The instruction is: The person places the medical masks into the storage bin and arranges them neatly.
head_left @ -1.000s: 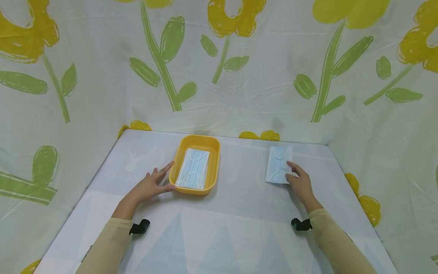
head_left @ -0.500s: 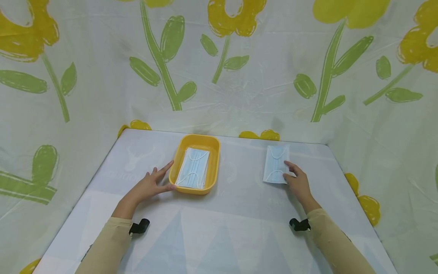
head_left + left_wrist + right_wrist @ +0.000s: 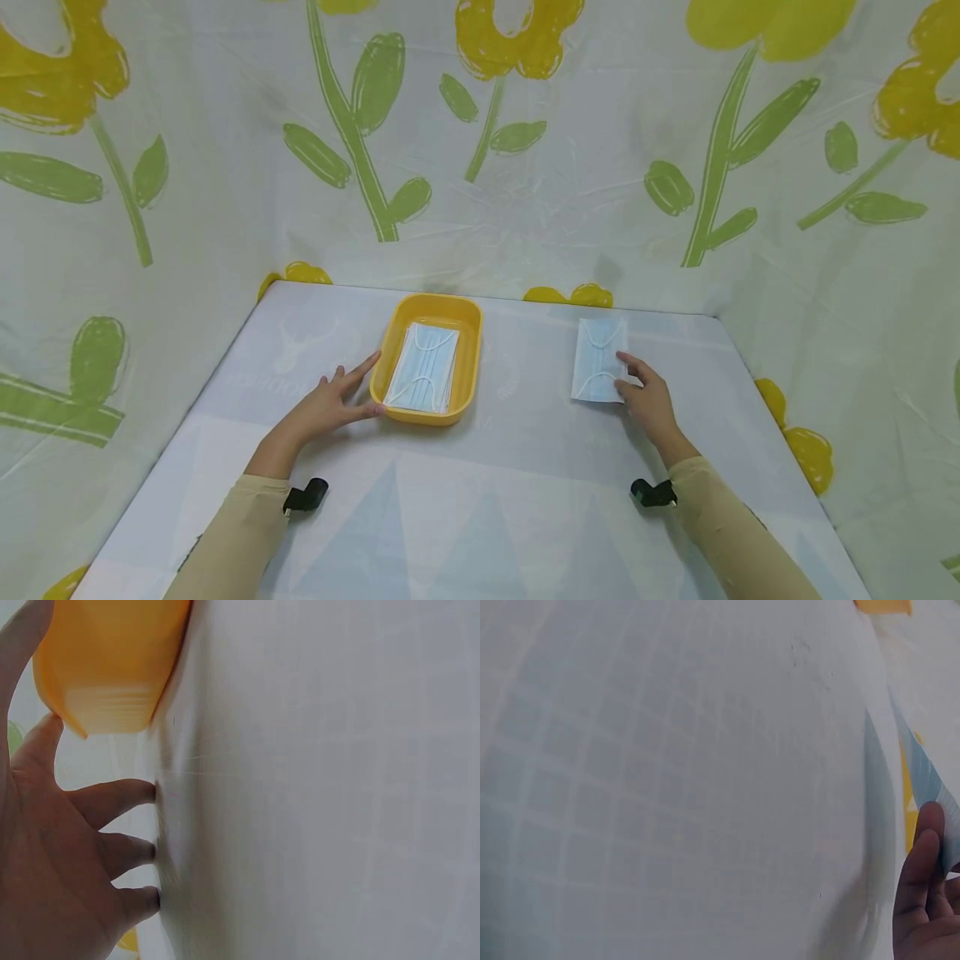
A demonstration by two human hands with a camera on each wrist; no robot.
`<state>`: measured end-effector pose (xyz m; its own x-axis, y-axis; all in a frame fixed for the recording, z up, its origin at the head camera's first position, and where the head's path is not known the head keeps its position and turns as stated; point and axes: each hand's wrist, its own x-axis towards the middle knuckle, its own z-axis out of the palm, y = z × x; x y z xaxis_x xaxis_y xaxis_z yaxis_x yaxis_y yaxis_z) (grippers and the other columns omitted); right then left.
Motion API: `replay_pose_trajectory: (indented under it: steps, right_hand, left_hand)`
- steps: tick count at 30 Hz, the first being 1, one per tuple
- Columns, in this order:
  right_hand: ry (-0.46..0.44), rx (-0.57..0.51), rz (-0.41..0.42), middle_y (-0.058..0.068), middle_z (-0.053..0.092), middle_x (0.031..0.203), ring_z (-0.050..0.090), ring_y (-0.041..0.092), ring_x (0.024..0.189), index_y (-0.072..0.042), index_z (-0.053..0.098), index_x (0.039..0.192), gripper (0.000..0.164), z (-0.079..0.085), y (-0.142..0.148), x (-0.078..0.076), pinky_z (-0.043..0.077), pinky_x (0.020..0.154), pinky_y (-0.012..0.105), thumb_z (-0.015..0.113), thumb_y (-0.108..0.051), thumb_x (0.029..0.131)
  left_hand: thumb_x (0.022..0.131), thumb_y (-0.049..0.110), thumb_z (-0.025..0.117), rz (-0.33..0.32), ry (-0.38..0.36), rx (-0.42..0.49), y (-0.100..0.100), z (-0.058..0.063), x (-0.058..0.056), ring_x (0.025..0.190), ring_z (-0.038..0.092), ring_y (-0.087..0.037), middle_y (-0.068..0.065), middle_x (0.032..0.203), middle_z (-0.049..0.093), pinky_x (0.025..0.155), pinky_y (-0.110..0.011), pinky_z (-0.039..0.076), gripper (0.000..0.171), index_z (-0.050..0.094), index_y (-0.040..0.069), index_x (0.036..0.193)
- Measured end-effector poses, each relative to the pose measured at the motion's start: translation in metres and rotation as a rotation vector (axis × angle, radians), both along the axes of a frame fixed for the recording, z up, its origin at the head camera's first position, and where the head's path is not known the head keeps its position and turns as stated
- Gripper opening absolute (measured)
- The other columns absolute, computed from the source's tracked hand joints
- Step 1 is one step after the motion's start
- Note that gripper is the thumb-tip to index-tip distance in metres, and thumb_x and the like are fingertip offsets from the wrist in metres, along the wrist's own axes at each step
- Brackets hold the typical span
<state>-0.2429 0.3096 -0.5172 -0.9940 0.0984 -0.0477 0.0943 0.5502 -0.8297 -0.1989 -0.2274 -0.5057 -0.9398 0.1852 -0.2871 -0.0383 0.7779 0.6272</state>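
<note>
Several light-blue face masks with white ear loops lie stacked in a yellow plastic tray (image 3: 472,367); the top mask (image 3: 426,367) shows its loops. At the tray's left side is my left hand (image 3: 326,408), fingers spread, with index finger and thumb touching the rim. In the left wrist view the other fingertips of that hand (image 3: 60,855) rest on the table beside the yellow tray (image 3: 112,667). To the right, my right hand (image 3: 651,404) pinches a single face mask (image 3: 597,358) by its right edge. The right wrist view shows this mask (image 3: 922,772) raised off the table.
The table (image 3: 480,500) has a pale cloth with light-blue triangles. Behind and beside it hang white curtains (image 3: 570,208) with yellow flowers and green leaves. Black wrist cameras sit at both cuffs, the left camera (image 3: 306,495) and the right camera (image 3: 652,493).
My right hand has moved slightly to the left, carrying the pinched face mask along. The left hand, the tray and the stacked masks have stayed in place.
</note>
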Motion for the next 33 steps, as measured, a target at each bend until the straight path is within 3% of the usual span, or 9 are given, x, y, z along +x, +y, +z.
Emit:
replay_pose_trajectory:
  steps: [13,24,33]
  right_hand:
    - [0.014,-0.053,0.022,0.02,0.044,0.153,0.05,0.036,0.13,-0.012,0.046,0.153,0.056,0.008,-0.014,0.004,0.049,0.077,0.012,0.058,-0.004,0.1]
    - [0.002,-0.037,0.041,0.019,0.044,0.153,0.054,0.036,0.126,-0.014,0.048,0.152,0.054,0.008,-0.023,0.006,0.052,0.084,0.02,0.058,-0.008,0.099]
    - [0.014,-0.046,0.059,0.017,0.046,0.151,0.052,0.035,0.129,-0.016,0.05,0.151,0.053,0.005,-0.029,0.006,0.053,0.083,0.018,0.06,-0.008,0.099]
  left_hand:
    - [0.081,0.075,0.067,0.004,0.005,-0.002,-0.002,-0.001,0.0,0.146,-0.004,-0.063,-0.015,0.169,0.014,0.1,-0.088,0.01,0.102,0.006,0.052,0.16]
    - [0.082,0.074,0.067,-0.004,0.022,0.008,-0.002,-0.001,-0.001,0.148,-0.002,-0.06,-0.015,0.168,0.018,0.103,-0.087,0.009,0.101,0.008,0.051,0.16]
    - [0.081,0.074,0.068,-0.001,0.015,-0.002,0.0,-0.001,0.0,0.147,-0.002,-0.061,-0.015,0.168,0.017,0.102,-0.087,0.01,0.102,0.008,0.05,0.161]
